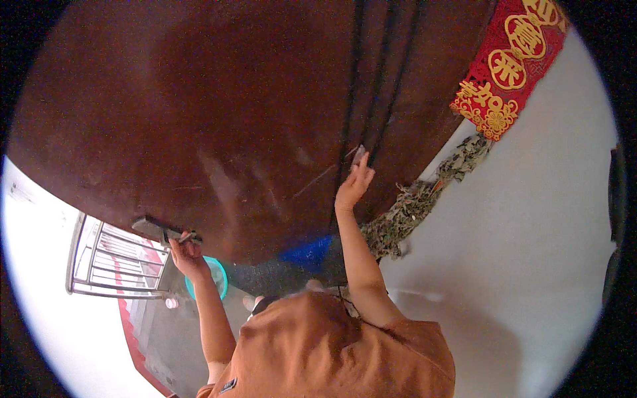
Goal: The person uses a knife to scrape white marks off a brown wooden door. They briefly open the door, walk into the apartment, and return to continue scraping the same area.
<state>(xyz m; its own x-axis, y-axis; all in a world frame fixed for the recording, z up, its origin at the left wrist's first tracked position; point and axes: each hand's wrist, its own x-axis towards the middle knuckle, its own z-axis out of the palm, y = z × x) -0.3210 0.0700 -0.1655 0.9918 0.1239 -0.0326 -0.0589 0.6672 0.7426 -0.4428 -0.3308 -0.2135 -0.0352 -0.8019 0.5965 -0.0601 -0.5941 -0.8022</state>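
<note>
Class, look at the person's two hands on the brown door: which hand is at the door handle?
The left hand, low at the door's edge, grips the grey handle. The right hand presses a cloth higher up.

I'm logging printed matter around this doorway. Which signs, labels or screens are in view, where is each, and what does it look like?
Paper banner: on the white wall right of the brown door, upper right; long strip, red with gold ornamental characters and a lacy cut edge.
No screens or packages show.
</note>
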